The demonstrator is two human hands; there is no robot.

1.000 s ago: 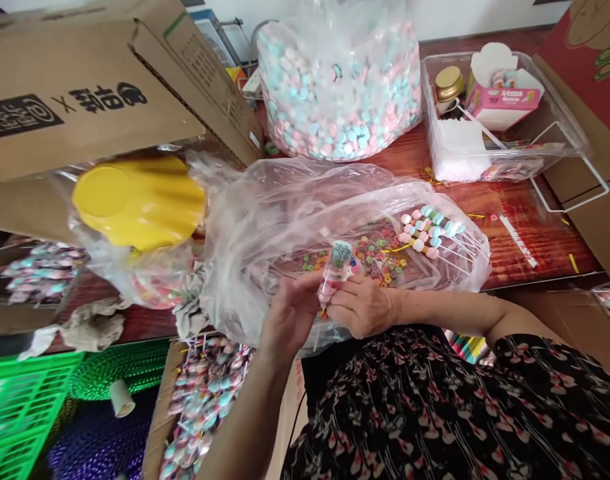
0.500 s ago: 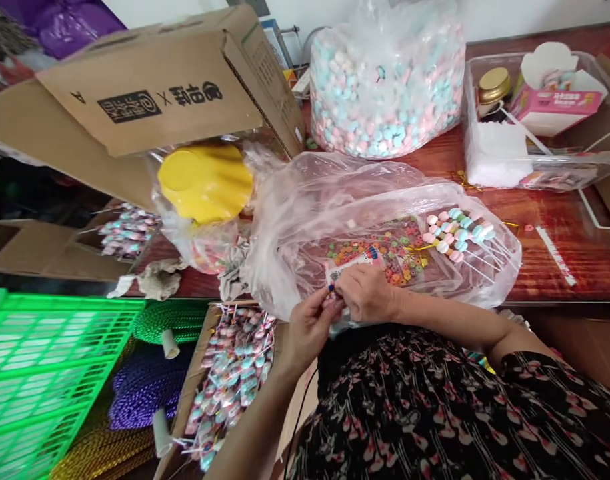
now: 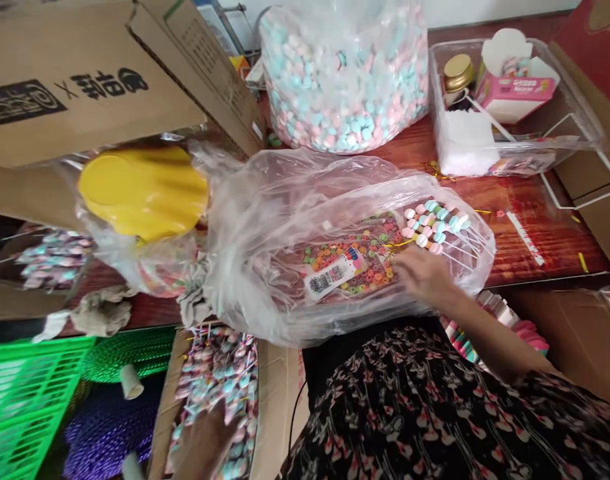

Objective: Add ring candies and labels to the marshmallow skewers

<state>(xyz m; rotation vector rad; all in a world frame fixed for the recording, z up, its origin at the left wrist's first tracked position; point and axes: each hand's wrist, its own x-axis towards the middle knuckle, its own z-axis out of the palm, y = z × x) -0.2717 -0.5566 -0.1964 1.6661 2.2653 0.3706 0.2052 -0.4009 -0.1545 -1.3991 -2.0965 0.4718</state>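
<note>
The right hand (image 3: 425, 277) lies at 3 o'clock from the middle of the view, on one big, crinkled, clear plastic bag (image 3: 265, 227). Its fingers (image 3: 403, 261) are loosely spread and pinch nothing, their tips just beside a bunch of thin white sticks threaded with round pink and pale-blue sweets (image 3: 432, 227), too crowded to count. In the bag, a layer of small multicoloured ring-shaped candies (image 3: 355, 257) spreads out, and one white-and-pink printed card (image 3: 332, 277) lies flat on it at the centre. The left hand (image 3: 202, 443) is blurred at the bottom edge, at 7 o'clock, and the state of its fingers cannot be told. It is over one open cardboard box (image 3: 275, 400) packed with more sweet-threaded sticks (image 3: 217, 380). At 12 o'clock sits one bulging clear bag of pink and blue sweets (image 3: 345, 80). At 2 o'clock, on the glossy red-brown wood-grain worktop (image 3: 545, 230), one clear plastic tray (image 3: 575, 107) holds one gold-lidded jar (image 3: 459, 72), one pink-and-white paper box (image 3: 517, 90) and one white foam block (image 3: 465, 143). At 9 o'clock is one rounded yellow plastic piece (image 3: 142, 190) wrapped in clear film, under one brown printed cardboard flap (image 3: 85, 87). At 8 o'clock lies one green plastic crate (image 3: 29, 407).
</note>
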